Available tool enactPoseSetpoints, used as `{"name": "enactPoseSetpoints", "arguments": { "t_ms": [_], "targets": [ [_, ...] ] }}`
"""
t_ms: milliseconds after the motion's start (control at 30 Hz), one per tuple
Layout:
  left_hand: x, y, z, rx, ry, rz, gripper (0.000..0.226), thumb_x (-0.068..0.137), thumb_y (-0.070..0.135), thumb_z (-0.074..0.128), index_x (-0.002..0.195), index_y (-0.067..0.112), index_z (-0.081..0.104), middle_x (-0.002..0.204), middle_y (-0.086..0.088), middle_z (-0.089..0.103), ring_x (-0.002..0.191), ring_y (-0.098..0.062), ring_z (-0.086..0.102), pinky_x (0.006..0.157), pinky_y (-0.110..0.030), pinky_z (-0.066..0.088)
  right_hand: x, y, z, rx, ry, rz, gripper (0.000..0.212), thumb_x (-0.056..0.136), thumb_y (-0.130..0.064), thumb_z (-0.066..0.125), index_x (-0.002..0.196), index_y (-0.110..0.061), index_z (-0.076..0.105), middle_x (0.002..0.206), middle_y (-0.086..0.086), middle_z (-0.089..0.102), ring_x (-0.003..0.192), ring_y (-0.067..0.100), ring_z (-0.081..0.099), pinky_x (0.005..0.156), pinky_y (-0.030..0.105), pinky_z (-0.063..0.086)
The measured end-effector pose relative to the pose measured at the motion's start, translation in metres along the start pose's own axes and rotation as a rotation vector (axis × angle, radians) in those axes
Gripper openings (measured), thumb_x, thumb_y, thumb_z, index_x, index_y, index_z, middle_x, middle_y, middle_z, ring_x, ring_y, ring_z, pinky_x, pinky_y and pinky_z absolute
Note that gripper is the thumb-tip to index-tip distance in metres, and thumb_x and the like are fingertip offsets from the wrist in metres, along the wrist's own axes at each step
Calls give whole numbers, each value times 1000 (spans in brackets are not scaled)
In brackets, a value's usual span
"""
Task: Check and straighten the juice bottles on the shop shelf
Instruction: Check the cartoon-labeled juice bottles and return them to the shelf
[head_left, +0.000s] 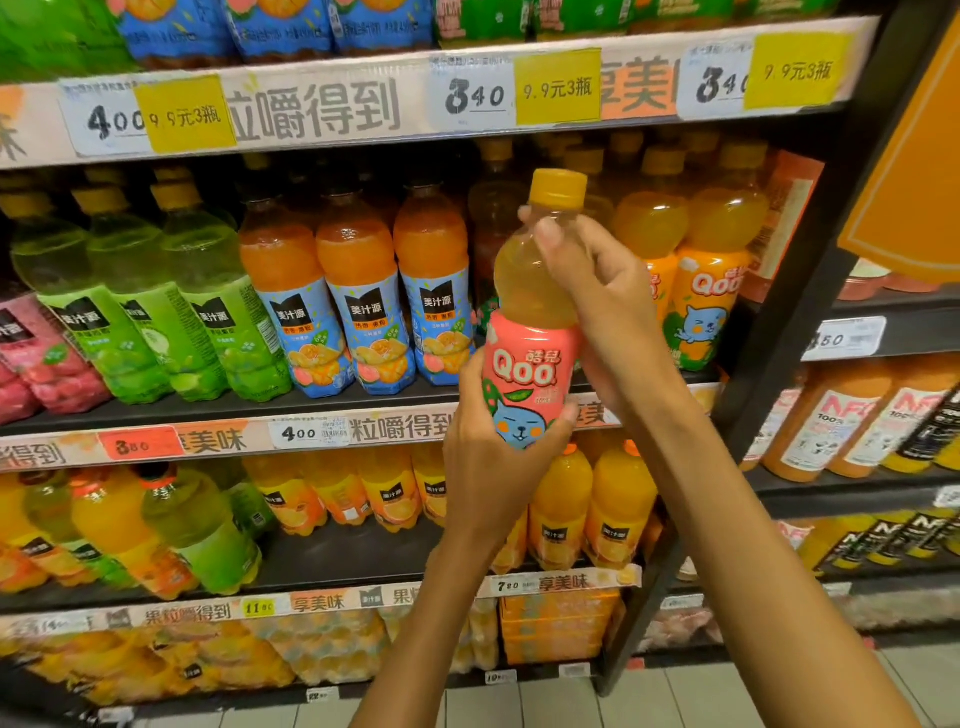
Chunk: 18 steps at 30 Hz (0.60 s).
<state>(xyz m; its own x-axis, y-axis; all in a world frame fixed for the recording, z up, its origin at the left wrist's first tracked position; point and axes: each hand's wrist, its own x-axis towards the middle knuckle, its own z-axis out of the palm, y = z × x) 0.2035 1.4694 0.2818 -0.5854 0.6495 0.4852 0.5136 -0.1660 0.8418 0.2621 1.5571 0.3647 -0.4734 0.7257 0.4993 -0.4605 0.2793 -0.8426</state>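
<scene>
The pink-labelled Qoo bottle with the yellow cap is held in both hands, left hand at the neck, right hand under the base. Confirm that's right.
Not quite. The head view shows the hands the other way round: the right hand grips the neck of the pink-labelled Qoo bottle with the yellow cap, and the left hand supports its base. Both hands do hold it.

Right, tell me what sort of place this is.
Most likely the drinks aisle of a supermarket or convenience shop. Tiered shelves hold rows of juice bottles, price tags with yellow offer stickers line the shelf edges, and the left hand and right hand hold a pink-labelled bottle.
</scene>
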Motion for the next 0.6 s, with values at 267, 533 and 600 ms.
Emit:
{"name": "enactPoseSetpoints", "arguments": {
  "t_ms": [267,533,600],
  "targets": [
    [-29,24,-25,-502,-495,-338,60,60,45,69,112,15,62,101,-8,73,93,-27,70,84,-44,56,1,-18,-15,478,-297,378,38,92,-39,44,89,-8,66,81,7,69,75,21,69,65,33,59],
    [-31,28,-23,-330,-344,-240,50,68,58,62,110,32,56,95,6,72,90,-13,70,70,-25,58,-4,-13,-12,204,-69,346,28,93,-34,56,84,-9,64,78,6,71,73,20,68,72,34,57],
    [-32,32,-19,-352,-264,-282,37,74,54,62,100,28,62,89,-1,72,83,-16,71,65,-24,57,-3,-14,-10,195,-69,372,28,91,-36,59,88,-10,68,84,6,73,80,21,68,84,38,55]
  ]
}}
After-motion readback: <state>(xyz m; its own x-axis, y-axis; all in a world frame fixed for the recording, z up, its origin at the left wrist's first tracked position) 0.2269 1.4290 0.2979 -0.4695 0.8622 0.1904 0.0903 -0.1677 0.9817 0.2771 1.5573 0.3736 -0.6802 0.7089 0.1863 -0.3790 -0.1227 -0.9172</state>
